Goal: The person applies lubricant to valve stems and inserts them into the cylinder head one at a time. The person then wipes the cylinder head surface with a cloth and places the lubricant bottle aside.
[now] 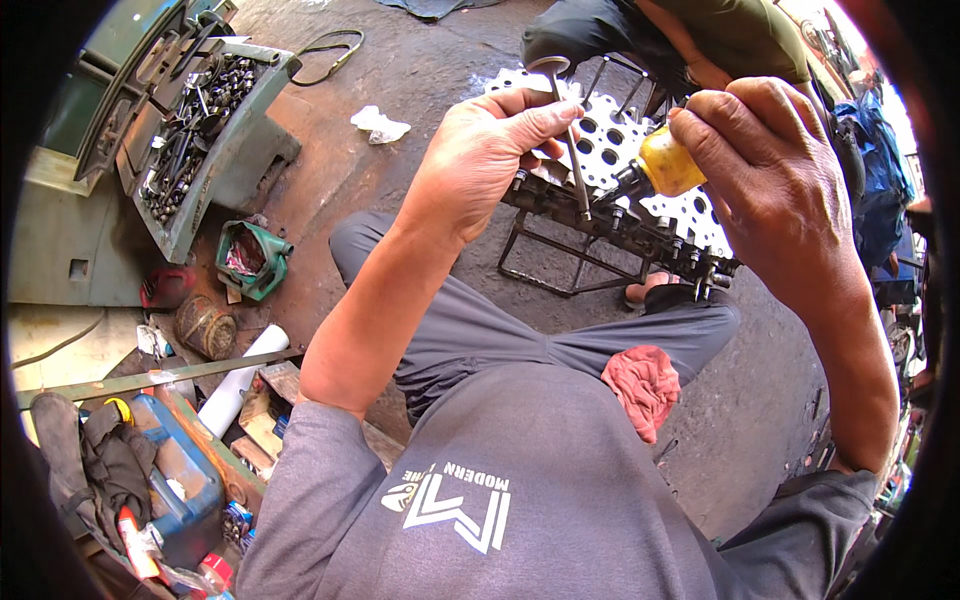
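An engine valve (576, 160) is pinched between the thumb and fingers of my left hand (490, 150), its round head up and its stem slanting down. My right hand (770, 170) is wrapped round a small yellow squeeze bottle (668, 163). The bottle is tilted, and its dark nozzle (630, 185) points down-left toward the lower end of the stem; whether they touch I cannot tell. Below both hands lies an engine cylinder head (600, 150) with a pale, holed face and dark bolts along its near side. It rests on a black metal frame stand (570, 290).
Another person (740, 40) sits across the cylinder head, a hand near its far side. A red rag (645, 390) lies on my leg. To the left are a metal tray of parts (205, 130), a green cut container (255, 260) and a blue box (180, 480).
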The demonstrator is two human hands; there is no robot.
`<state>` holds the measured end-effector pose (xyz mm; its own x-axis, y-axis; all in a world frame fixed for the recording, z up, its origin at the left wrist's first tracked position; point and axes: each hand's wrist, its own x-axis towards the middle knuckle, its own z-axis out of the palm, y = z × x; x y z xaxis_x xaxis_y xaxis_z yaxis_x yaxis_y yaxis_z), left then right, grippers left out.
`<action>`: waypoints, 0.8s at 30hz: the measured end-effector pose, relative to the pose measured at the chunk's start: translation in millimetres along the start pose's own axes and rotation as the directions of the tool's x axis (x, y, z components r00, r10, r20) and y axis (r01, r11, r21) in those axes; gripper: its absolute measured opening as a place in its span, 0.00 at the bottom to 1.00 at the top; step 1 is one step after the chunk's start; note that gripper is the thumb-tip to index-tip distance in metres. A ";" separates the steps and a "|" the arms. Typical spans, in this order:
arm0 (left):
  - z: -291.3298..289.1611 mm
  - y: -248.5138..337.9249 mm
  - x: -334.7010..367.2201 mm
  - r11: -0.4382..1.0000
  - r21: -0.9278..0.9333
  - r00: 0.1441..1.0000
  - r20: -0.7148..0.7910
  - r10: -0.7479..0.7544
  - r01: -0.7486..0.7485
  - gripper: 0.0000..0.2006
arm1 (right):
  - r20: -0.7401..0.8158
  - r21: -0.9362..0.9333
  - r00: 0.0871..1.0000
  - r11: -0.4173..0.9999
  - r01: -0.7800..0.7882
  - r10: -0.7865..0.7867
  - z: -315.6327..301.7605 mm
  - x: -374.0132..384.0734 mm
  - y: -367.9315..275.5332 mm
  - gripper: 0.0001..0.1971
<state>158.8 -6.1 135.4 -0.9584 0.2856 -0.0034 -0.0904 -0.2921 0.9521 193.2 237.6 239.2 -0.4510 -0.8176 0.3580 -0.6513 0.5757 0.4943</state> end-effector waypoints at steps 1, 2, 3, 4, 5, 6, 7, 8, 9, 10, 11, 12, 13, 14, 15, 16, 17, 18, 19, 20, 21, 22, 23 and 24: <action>0.5 0.3 -0.1 1.000 0.009 1.000 -0.005 -0.013 0.013 0.13 | 0.011 0.008 1.000 1.000 0.000 0.000 -1.3 1.1 -1.2 0.24; 1.1 0.5 0.0 1.000 0.012 1.000 -0.005 -0.010 0.010 0.13 | 0.010 0.009 1.000 1.000 0.000 0.000 -2.4 1.9 -2.3 0.23; 1.7 0.6 0.0 1.000 0.015 1.000 0.003 -0.004 0.004 0.13 | 0.009 0.002 1.000 1.000 0.009 -0.009 -3.4 2.8 -2.2 0.23; 2.1 0.9 0.4 1.000 0.023 1.000 0.010 -0.013 0.013 0.14 | 0.012 0.009 1.000 1.000 0.007 -0.007 -4.1 3.3 -1.7 0.23; 2.6 1.1 0.3 0.999 0.032 0.999 0.026 -0.022 0.021 0.14 | 0.016 0.011 1.000 1.000 0.012 -0.012 -4.7 4.1 0.0 0.23; 3.2 1.3 0.5 0.999 0.045 0.999 0.039 -0.029 0.027 0.14 | 0.023 0.004 1.000 1.000 0.021 -0.021 -5.1 4.7 2.9 0.23; 3.9 1.2 0.6 0.999 0.038 0.998 0.058 -0.028 0.026 0.14 | 0.034 -0.032 0.999 0.999 0.025 -0.024 -5.5 5.4 6.2 0.23; 4.9 1.2 -0.2 0.999 0.036 0.997 0.071 -0.027 0.025 0.14 | 0.018 -0.054 1.000 0.998 0.025 -0.024 -4.0 6.9 9.3 0.23; 6.1 1.1 -1.0 0.999 0.033 0.996 0.083 -0.026 0.023 0.14 | 0.010 -0.075 1.000 0.997 0.021 -0.020 -2.6 8.5 12.4 0.23; 7.5 0.9 -1.8 0.999 0.034 0.996 0.082 -0.026 0.023 0.14 | 0.004 -0.086 1.000 0.996 0.015 -0.015 -2.0 10.3 15.2 0.24; 8.8 0.9 -2.5 0.999 0.035 0.997 0.079 -0.025 0.023 0.14 | 0.005 -0.100 1.000 0.995 0.006 -0.005 -1.8 11.2 15.9 0.24; 9.5 1.2 -2.8 0.999 0.035 0.997 0.076 -0.024 0.021 0.14 | 0.005 -0.106 1.000 0.994 0.009 -0.009 -2.9 12.1 16.2 0.24; 9.9 1.5 -2.7 0.999 0.040 0.996 0.085 -0.022 0.018 0.13 | 0.004 -0.112 1.000 0.994 0.013 -0.013 -3.5 12.9 15.0 0.23; 9.9 2.0 -2.4 0.999 0.045 0.995 0.094 -0.019 0.015 0.13 | 0.024 -0.105 1.000 0.994 0.019 -0.017 -7.7 12.1 13.8 0.23; 9.8 2.5 -2.0 0.999 0.037 0.994 0.106 0.000 -0.004 0.13 | 0.036 -0.090 0.999 0.995 0.029 -0.026 -10.7 11.0 10.2 0.23; 9.7 2.8 -1.6 0.998 0.057 0.996 0.093 -0.013 0.008 0.13 | 0.047 -0.076 0.998 0.996 0.038 -0.034 -14.2 9.4 7.3 0.22; 9.7 3.0 -1.1 0.998 0.064 0.996 0.088 -0.011 0.006 0.13 | 0.059 -0.062 0.997 0.997 0.047 -0.043 -17.5 7.8 4.2 0.21; 10.0 3.0 -0.7 0.997 0.072 0.996 0.085 -0.009 0.002 0.13 | 0.065 -0.067 0.997 0.997 0.048 -0.044 -19.0 6.9 3.8 0.21; 10.5 3.0 -0.4 0.998 0.061 0.996 0.086 -0.026 0.021 0.13 | 0.071 -0.072 0.996 0.996 0.050 -0.045 -20.1 6.3 4.3 0.22; 11.4 2.7 -0.5 0.998 0.052 0.995 0.089 -0.046 0.041 0.13 | 0.078 -0.077 0.996 0.996 0.051 -0.045 -20.5 5.5 4.9 0.22; 12.7 2.3 -0.4 0.998 0.043 0.993 0.104 -0.059 0.054 0.14 | 0.077 -0.097 0.996 0.994 0.045 -0.037 -19.3 6.6 10.1 0.22; 14.1 2.0 -0.4 0.997 0.045 0.991 0.111 -0.073 0.068 0.14 | 0.058 -0.102 0.998 0.994 0.040 -0.034 -17.4 7.1 13.0 0.22; 15.3 1.9 -0.9 0.996 0.046 0.989 0.122 -0.082 0.077 0.14 | 0.039 -0.104 0.999 0.994 0.031 -0.027 -14.8 8.4 17.6 0.22; 16.3 1.9 -1.2 0.994 0.056 0.988 0.120 -0.097 0.091 0.15 | 0.026 -0.106 0.999 0.994 0.028 -0.025 -12.5 9.4 20.4 0.23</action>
<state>164.2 7.9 142.2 -0.9055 0.4203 -0.0588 -0.1618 -0.2137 0.9634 183.2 241.8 262.5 -0.4502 -0.8319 0.3246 -0.5955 0.5505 0.5851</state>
